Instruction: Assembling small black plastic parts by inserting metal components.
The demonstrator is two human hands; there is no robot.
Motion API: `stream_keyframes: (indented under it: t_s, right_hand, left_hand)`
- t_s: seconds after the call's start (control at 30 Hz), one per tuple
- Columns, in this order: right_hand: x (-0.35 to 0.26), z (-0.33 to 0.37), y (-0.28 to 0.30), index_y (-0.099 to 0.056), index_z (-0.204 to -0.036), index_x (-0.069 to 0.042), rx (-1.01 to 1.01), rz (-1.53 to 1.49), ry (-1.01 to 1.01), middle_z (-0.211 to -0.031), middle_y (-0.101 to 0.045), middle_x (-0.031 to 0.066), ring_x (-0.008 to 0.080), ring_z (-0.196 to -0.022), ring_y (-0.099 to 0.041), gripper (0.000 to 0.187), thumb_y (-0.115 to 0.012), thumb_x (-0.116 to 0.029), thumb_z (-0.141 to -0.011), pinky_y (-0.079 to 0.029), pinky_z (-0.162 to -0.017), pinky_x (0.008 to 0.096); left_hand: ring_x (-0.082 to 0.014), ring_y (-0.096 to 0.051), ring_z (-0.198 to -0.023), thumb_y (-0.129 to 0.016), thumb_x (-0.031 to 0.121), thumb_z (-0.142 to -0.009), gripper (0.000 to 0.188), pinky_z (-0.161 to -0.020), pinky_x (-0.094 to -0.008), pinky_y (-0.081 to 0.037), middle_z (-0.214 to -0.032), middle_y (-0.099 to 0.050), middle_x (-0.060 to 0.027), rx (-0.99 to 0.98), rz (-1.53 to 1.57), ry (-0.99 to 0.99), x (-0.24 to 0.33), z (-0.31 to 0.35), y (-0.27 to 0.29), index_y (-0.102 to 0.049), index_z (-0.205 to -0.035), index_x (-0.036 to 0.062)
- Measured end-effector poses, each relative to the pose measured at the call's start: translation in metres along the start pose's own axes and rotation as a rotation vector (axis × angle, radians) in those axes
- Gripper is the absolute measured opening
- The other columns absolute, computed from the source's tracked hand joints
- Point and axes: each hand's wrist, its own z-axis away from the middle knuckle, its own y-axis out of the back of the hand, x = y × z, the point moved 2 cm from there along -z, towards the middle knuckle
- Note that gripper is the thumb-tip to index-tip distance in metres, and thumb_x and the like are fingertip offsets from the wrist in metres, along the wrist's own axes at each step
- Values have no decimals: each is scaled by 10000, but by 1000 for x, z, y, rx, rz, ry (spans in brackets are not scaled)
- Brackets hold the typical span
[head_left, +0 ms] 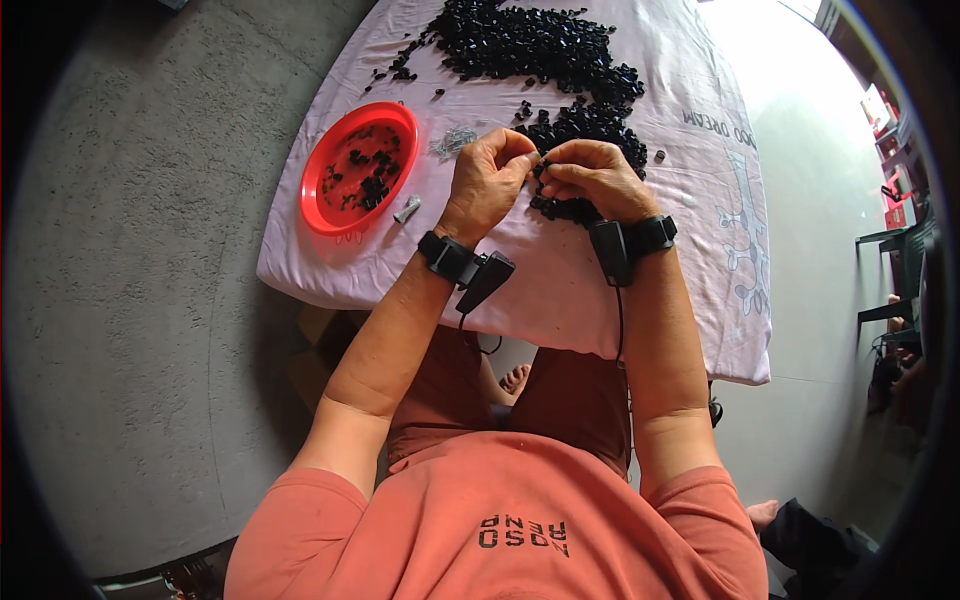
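Note:
My left hand [488, 185] and my right hand [603, 182] meet fingertip to fingertip over the table, both closed in a pinch. Something small and dark shows between the fingertips, but I cannot make out what each hand grips. Just beyond and under my right hand lies a pile of small black plastic pieces [590, 125]. Beside my left hand is a loose heap of thin silvery metal bits [456, 141]. A red round basin [310, 190] to the left holds some black pieces. Between it and my left wrist lies a small greyish, tube-like object [407, 209].
A larger heap of black pieces [530, 45] spreads over the far part of the table, which has a pale pink printed cloth [320, 270]. Each wrist wears a black strapped device with a cable. Dark green chairs [905, 270] and another person's foot [763, 514] are at the right.

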Motion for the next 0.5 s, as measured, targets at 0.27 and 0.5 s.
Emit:
stream_keyframes:
  t_s: [0.27, 0.5]
  right_hand:
    - [1, 0, -1, -667, -1038, 24, -18, 41, 16, -874, -712, 101, 144, -774, -698, 158, -659, -82, -921, -577, -711, 254]
    - [-3, 2, -5, -677, -1027, 21, -5, 84, -10, -863, -711, 98, 146, -776, -697, 159, -665, -94, -919, -575, -713, 253]
  left_hand:
    - [-109, -639, -698, -642, 12, -877, 29, -641, -270, -521, -783, -674, -51, 12, -200, -55, 1, 0, -1, -646, -906, 10]
    - [-231, -673, -727, -636, 7, -842, 43, -673, -344, -533, -806, -677, -126, 24, -387, -135, 9, 2, -1, -634, -884, 0]
